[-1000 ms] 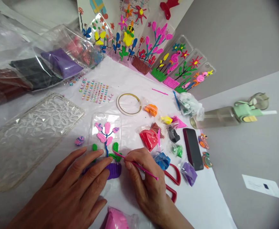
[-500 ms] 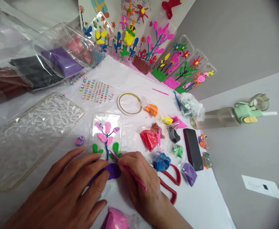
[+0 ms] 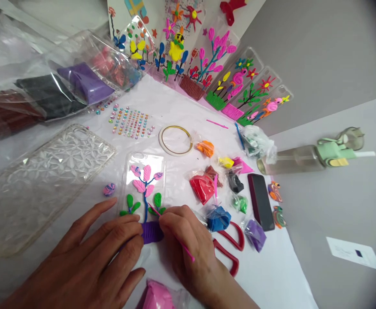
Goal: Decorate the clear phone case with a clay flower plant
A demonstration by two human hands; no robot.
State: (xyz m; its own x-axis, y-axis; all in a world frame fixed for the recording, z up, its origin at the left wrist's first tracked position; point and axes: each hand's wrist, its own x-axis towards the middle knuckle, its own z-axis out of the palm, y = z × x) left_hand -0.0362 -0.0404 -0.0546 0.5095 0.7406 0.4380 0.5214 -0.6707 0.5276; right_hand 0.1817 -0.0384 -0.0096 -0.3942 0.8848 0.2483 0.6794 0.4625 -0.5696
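Right fingers (image 3: 173,219) pinched around thin pink stick (image 3: 187,249), tip near blue stem (image 3: 146,208). Left fingers (image 3: 123,228) spread, gripping nothing, tips on purple clay base (image 3: 153,232). Clear phone case (image 3: 158,161) on surface (image 3: 271,266), ahead of and between both sets of fingers. Blue clay packet (image 3: 219,219) right of right fingers; mottled clay piece (image 3: 109,189) just beyond left ones.

Left grip (image 3: 98,253): bare human hand, long slim fingers (image 3: 123,231), creased at the joints
Right grip (image 3: 199,242): bare human hand, same slim build
Right forearm (image 3: 231,287): bare as far as I can see, slender
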